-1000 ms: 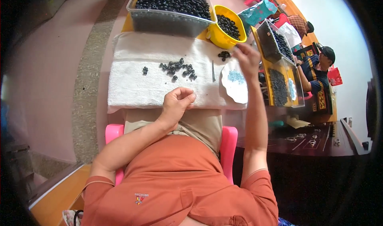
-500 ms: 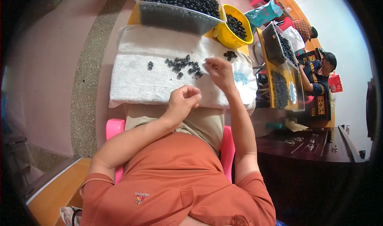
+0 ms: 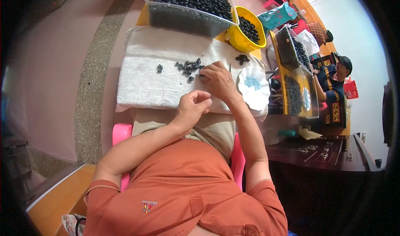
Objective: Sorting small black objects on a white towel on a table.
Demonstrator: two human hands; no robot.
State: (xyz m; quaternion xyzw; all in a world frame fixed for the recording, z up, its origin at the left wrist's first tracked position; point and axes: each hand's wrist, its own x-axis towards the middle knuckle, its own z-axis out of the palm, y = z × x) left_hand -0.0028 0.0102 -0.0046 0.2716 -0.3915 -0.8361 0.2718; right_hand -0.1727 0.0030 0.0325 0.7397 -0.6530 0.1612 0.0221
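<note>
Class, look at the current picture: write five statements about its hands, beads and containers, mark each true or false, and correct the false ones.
1. The right hand is at the loose cluster of small black beads on the white cloth. True.
2. The wavy-edged white dish lies left of that cluster. False: it lies to the right.
3. The dish holds tiny pale-blue pieces. True.
4. The large clear box of black beads stands left of the round yellow tub. True.
5. The left hand grips the tub's rim. False: it is near the cloth's wearer-side edge, away from the tub.
</note>
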